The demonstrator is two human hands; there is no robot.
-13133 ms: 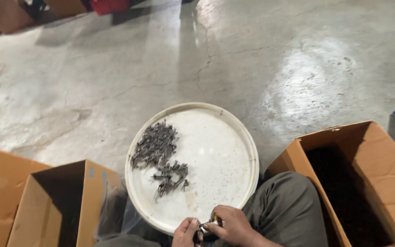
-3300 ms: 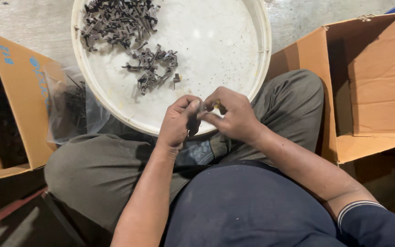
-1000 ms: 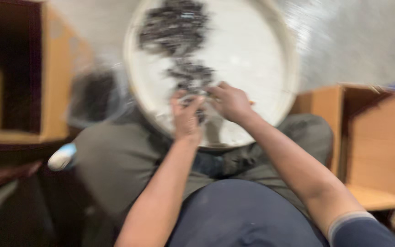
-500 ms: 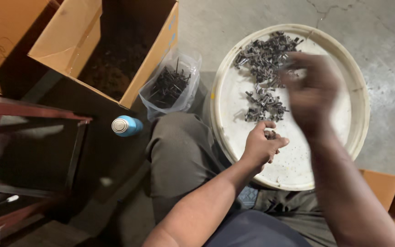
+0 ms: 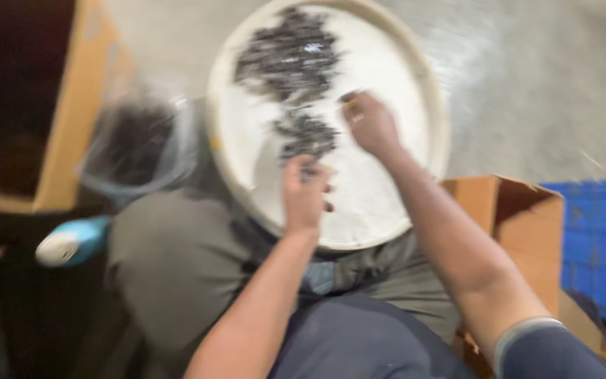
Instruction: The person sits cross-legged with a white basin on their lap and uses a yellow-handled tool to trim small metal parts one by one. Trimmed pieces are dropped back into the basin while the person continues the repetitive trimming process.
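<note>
Metal parts (image 5: 296, 63) lie between blurred left hand (image 5: 305, 193) and right hand (image 5: 371, 125), grips unclear.

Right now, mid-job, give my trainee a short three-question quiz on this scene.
1. True or false: both hands are over the white round tray.
2. Which hand is nearer the large pile of dark metal parts: A left hand, B right hand?
3. What stands left of the tray, holding dark parts?

Key: 1 true. 2 B. 3 A clear plastic bag, beside the cardboard box.
</note>
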